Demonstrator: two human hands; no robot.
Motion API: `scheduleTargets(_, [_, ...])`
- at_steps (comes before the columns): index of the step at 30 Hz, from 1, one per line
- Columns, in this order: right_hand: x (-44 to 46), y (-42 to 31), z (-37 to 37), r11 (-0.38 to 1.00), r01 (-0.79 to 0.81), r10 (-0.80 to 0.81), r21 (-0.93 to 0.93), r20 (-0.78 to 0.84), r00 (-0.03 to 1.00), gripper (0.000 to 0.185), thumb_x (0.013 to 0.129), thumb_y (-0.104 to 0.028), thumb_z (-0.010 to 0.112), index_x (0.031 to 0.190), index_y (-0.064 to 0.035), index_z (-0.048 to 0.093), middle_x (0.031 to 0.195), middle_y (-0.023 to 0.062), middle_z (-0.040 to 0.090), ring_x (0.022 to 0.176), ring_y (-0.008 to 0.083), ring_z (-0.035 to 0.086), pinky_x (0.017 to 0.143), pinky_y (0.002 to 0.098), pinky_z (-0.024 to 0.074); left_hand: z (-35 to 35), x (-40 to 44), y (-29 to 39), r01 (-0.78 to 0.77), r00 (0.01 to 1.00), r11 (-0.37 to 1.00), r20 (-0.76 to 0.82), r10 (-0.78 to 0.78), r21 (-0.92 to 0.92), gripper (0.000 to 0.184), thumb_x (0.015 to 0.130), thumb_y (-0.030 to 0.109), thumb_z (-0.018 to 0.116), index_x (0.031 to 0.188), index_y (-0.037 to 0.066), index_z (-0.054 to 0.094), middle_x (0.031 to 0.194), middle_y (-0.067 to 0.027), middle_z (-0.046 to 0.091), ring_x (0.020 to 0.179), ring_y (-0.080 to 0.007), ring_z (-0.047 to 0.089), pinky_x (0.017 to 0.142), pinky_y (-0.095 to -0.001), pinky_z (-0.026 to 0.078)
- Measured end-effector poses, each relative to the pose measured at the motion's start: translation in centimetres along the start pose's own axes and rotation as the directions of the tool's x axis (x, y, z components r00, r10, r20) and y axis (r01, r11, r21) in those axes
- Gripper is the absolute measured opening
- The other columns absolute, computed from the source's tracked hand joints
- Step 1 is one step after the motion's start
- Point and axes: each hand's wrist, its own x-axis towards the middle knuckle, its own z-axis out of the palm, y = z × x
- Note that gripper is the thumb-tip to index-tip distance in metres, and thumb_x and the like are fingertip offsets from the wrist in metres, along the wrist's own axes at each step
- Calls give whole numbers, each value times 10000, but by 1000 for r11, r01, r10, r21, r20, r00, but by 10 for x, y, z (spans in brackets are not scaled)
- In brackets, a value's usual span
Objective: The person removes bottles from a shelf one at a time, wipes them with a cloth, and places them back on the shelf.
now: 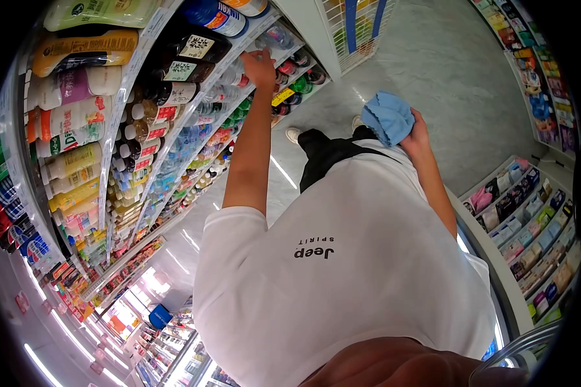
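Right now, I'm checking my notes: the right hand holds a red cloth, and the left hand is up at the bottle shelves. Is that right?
Not quite: the cloth is blue, not red, as the head view shows. The right hand does hold it, and the left hand is up at the bottle shelves.

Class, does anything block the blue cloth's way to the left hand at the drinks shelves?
Nothing visible does: between the blue cloth in the right hand and the left hand at the drinks shelves, I see only open space above the floor.
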Motion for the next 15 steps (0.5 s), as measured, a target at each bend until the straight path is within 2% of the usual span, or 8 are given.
scheduleTargets(2, [3,1,-2,1000,-3,3,3,22,1000,466,1024,-293,358,1316,37,507,1321,181,588,1210,331,576,1086,452,425,0,8,-6,-72,997,995,17,71,72,479,887,106,677,1215,-47,364,910,-150,638,627,-262,707,578,-362,552])
scheduleTargets(6, [3,0,-6,1000,5,-5,8,10,1000,465,1024,-292,360,1317,38,509,1321,183,587,1214,328,574,1090,451,421,1,9,-4,10,999,992,-40,-5,129,413,905,148,668,1133,-66,399,908,-167,654,638,-267,712,581,-357,553])
scheduleTargets(8, [2,0,-8,1000,11,-11,17,2,1000,466,1024,-291,361,1318,39,509,1321,185,587,1216,328,571,1091,451,419,-5,-4,30,47,994,981,-107,-27,188,366,914,169,663,1082,-58,430,911,-180,666,639,-266,714,572,-358,553])
scheduleTargets(11, [1,-1,-5,1000,18,-19,25,19,1000,469,1024,-289,361,1325,41,503,1328,187,581,1223,329,567,1094,450,418,-2,10,10,164,983,986,-86,-161,28,291,917,203,654,967,-56,532,738,-133,692,570,-255,696,607,-377,528])
scheduleTargets(13, [3,-1,-5,999,14,-15,32,25,1000,472,1024,-289,361,1327,44,501,1331,189,579,1225,330,565,1096,449,417,2,36,-22,104,994,994,-9,-105,-36,260,926,168,629,983,-77,561,761,-161,698,545,-260,687,547,-358,539])
scheduleTargets(15, [3,1,-4,999,1,-2,35,22,1000,473,1024,-289,362,1328,46,500,1333,189,578,1226,331,565,1096,448,416,2,40,-21,142,990,972,19,-141,-187,230,934,129,600,993,-92,585,773,-177,698,520,-267,676,488,-346,542])
